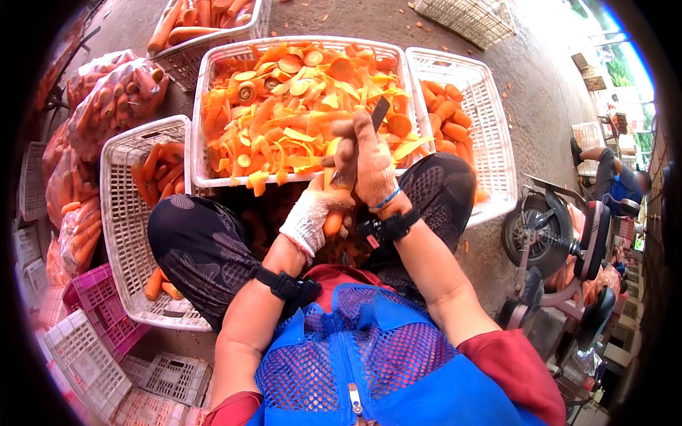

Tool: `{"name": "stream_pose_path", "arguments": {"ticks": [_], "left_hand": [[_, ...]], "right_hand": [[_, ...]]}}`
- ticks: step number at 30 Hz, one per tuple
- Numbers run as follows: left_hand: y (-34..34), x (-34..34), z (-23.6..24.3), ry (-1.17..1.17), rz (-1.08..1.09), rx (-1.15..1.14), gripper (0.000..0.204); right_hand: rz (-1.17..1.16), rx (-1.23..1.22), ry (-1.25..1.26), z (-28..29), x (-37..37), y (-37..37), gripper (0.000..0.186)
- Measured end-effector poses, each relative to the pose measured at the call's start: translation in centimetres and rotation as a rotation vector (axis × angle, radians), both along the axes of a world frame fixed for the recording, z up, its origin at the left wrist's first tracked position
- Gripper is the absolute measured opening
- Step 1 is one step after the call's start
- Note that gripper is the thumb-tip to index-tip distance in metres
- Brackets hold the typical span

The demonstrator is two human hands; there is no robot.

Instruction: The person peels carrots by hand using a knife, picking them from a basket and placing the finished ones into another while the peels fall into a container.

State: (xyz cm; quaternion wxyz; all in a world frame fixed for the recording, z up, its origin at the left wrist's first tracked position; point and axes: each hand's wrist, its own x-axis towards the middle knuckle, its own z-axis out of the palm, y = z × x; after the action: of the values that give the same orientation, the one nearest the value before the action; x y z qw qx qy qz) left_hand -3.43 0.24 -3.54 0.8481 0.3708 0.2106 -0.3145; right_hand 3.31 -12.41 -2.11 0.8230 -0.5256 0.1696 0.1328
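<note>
My left hand [316, 209], in a white knit glove, grips an upright carrot [332, 223] between my knees. My right hand [366, 163], also gloved, is just above and to the right, closed on a tool with a flat dark blade [380, 111] that reaches down along the carrot. Behind my hands a white crate [202, 113] is heaped with orange and pale peel strips and cut carrot ends [284, 85]. A crate [499, 106] of carrots [449, 113] stands at the right, another [121, 213] with carrots [156, 170] at the left.
Bagged carrots [117, 99] pile at the far left, above stacked purple [99, 298] and white crates [85, 355]. More crates stand at the back [199, 50] and upper right [465, 18]. A wheeled scooter or cart [540, 234] is close at my right, with another person [614, 184] beyond it.
</note>
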Motion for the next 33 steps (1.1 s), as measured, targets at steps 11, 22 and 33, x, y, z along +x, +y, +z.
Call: {"name": "stream_pose_path", "arguments": {"ticks": [11,22,33], "left_hand": [[1.6,-0.9,3.2,0.058,-0.060,-0.035,0.061],[2.1,0.0,0.6,0.041,-0.025,-0.113,0.055],[2.4,-0.4,4.6,0.005,-0.113,0.084,0.067]], "right_hand": [[-0.422,-0.209,-0.159,-2.9,9.5,-6.4,0.054],[-0.041,0.000,-0.042,-0.7,0.1,2.3,0.059],[-0.375,-0.343,-0.181,-7.5,12.1,-4.6,0.050]]}}
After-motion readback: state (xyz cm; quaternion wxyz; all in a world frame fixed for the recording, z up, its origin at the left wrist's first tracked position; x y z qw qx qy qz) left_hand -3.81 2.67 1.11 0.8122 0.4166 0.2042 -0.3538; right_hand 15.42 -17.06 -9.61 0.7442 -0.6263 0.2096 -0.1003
